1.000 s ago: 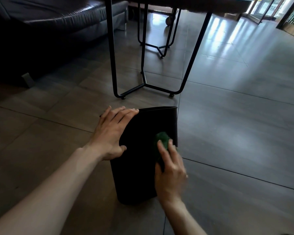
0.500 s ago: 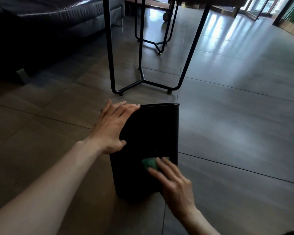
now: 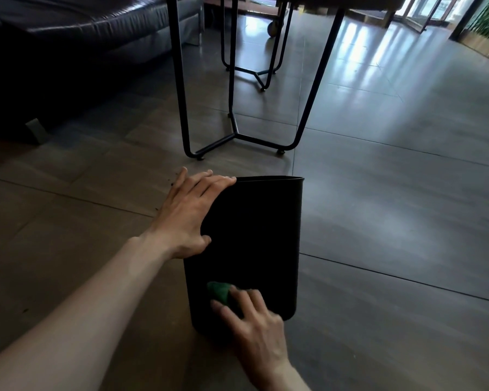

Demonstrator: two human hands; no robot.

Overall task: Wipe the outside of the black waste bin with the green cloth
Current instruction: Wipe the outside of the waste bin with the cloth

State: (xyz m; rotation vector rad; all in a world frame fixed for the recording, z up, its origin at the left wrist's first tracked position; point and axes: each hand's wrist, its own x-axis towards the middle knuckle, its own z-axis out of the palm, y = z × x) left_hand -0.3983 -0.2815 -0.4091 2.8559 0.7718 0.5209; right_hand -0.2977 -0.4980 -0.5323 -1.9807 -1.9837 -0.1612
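While the black waste bin stands on the tiled floor just in front of you, your left hand lies flat against its upper left side, fingers stretched out and together, their tips reaching the rim, the thumb pressed on the near wall; it steadies the bin with an open palm and grips nothing. The bin is smooth, matte and dark, with rounded corners and a thin rim, and it narrows slightly toward its base. Your right hand is low on the near wall, close to the base, its fingers spread over the green cloth and pressing it against the plastic; only a small crumpled corner of the cloth shows beyond your fingertips, and the hand is somewhat blurred. The floor is made of large grey-brown tiles with thin grout lines and a dull sheen, brighter at the far right. Behind the bin a bent black metal tube frame rests on small feet, and a dark leather sofa fills the far left corner.
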